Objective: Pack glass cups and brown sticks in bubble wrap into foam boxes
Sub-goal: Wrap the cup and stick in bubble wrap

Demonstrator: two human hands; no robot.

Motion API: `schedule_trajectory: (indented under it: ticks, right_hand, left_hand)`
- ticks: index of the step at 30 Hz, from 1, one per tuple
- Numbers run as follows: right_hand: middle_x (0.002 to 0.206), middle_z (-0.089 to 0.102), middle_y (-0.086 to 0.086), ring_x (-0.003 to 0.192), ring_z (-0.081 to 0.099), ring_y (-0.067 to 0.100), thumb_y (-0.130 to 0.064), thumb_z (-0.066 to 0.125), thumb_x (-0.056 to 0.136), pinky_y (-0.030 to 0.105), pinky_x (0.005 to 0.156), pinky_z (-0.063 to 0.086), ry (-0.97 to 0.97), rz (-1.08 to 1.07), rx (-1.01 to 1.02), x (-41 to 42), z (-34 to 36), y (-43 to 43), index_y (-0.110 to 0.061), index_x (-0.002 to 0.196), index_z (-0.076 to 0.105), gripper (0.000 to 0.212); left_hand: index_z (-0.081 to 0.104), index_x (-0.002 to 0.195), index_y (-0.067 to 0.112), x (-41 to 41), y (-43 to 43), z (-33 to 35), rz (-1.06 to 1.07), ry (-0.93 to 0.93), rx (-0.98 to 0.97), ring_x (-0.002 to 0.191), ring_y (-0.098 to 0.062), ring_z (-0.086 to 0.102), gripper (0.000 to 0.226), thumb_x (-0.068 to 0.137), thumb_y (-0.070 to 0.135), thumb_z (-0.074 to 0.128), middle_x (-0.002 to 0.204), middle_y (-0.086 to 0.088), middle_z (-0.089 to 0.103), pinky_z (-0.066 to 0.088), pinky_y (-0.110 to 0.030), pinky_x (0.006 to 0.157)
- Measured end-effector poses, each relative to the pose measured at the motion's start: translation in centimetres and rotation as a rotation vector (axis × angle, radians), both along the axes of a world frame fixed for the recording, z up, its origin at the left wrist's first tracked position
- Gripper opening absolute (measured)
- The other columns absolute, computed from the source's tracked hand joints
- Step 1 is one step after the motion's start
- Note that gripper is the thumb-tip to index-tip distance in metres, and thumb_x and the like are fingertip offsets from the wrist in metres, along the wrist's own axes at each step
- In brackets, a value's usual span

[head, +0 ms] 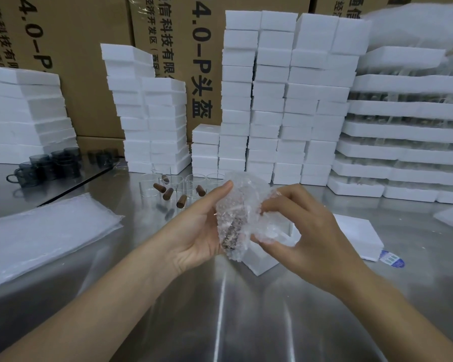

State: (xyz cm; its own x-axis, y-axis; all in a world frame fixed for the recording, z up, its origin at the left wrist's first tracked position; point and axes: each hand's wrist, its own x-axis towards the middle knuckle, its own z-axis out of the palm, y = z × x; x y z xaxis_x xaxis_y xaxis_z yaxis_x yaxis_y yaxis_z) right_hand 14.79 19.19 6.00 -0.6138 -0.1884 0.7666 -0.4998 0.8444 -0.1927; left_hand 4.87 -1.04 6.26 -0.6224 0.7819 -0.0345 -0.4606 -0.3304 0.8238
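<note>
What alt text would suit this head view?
The left hand and right hand hold a bubble-wrap bundle with a brown stick inside, above an open foam box on a steel table. Glass cups and loose sticks wait behind.

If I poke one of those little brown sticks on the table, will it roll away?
Probably. The brown sticks look short and round, and the metal table is smooth and shiny, so one would likely roll. They seem stiff, not bendy. The glass cups beside them might stop it.
</note>
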Motion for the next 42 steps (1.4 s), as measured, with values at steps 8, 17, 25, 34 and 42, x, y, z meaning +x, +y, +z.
schedule_trajectory:
  ticks: [8, 17, 25, 34, 42]
  right_hand:
    - [0.103, 0.054, -0.015, 0.093, 0.059, 0.009, -0.013, 0.079, 0.083, 0.016, 0.074, 0.044, 0.002, 0.042, -0.105, -0.3, -0.3, 0.1, -0.03, 0.101, 0.07, 0.027]
    - [0.108, 0.068, -0.019, 0.099, 0.066, 0.01, 0.0, 0.08, 0.081, 0.013, 0.079, 0.047, -0.052, 0.037, -0.306, -0.1, -0.4, -0.4, -0.039, 0.115, 0.062, 0.055]
    - [0.108, 0.064, -0.011, 0.092, 0.061, 0.019, 0.014, 0.064, 0.077, 0.041, 0.06, 0.058, -0.14, 0.104, -0.371, -0.5, -0.5, -0.8, -0.038, 0.108, 0.068, 0.061]
    - [0.108, 0.065, -0.011, 0.099, 0.066, 0.012, -0.02, 0.067, 0.085, 0.01, 0.081, 0.046, -0.086, 0.083, -0.149, 0.6, 0.4, -0.4, -0.023, 0.106, 0.076, 0.023]
    - [0.107, 0.07, -0.02, 0.101, 0.069, 0.008, -0.021, 0.078, 0.093, 0.014, 0.075, 0.049, -0.12, 0.028, -0.287, 0.2, 0.1, -1.3, -0.034, 0.107, 0.077, 0.02]
  left_hand:
    - [0.054, 0.154, 0.006, -0.4, 0.4, -0.5, 0.013, -0.019, -0.033, 0.141, -0.046, 0.057, 0.069, 0.098, 0.041, 0.074, 0.151, -0.026, 0.06, 0.033, -0.07, 0.122]
    - [0.059, 0.15, 0.007, 0.1, 0.6, -0.4, 0.024, 0.039, -0.034, 0.141, -0.043, 0.058, 0.067, 0.096, 0.042, 0.074, 0.147, -0.023, 0.064, 0.034, -0.066, 0.124]
    - [0.052, 0.155, 0.016, 0.0, 0.6, -0.4, 0.038, 0.076, -0.134, 0.136, -0.042, 0.063, 0.065, 0.098, 0.04, 0.07, 0.145, -0.021, 0.067, 0.047, -0.064, 0.114]
    - [0.061, 0.148, 0.013, -0.2, 0.7, -0.9, -0.012, 0.092, -0.136, 0.144, -0.041, 0.056, 0.057, 0.1, 0.044, 0.063, 0.144, -0.02, 0.068, 0.034, -0.06, 0.127]
    - [0.059, 0.15, 0.014, -0.1, 0.6, -0.4, 0.008, 0.136, -0.149, 0.138, -0.037, 0.062, 0.056, 0.104, 0.046, 0.058, 0.142, -0.018, 0.069, 0.041, -0.057, 0.123]
